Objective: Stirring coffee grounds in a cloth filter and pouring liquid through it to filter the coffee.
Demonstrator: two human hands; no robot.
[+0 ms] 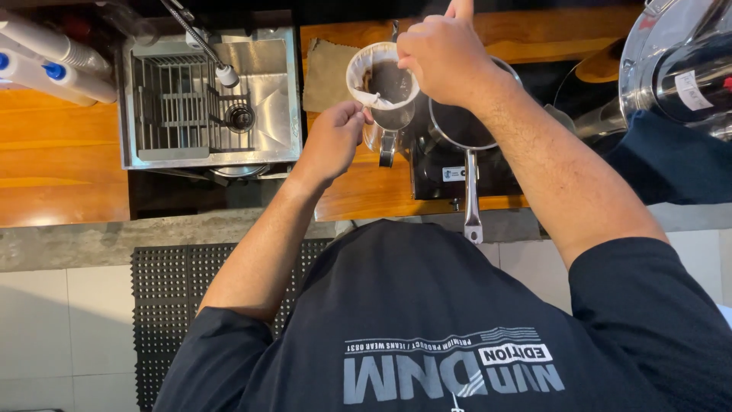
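A white cloth filter (375, 70) full of dark wet grounds sits over a steel jug (389, 126) on the wooden counter. My left hand (334, 140) pinches the filter's near rim. My right hand (441, 53) grips the far right rim from above. Right of the jug, a steel saucepan (461, 126) with a long handle (472, 202) rests on a black hob; my right forearm crosses over it.
A steel sink (263, 91) with a rack and a pull-out tap (226, 74) lies to the left. A brown cloth (326, 72) sits behind the jug. A large steel pot (679, 61) stands at the right. A black rubber mat (164, 305) covers the floor.
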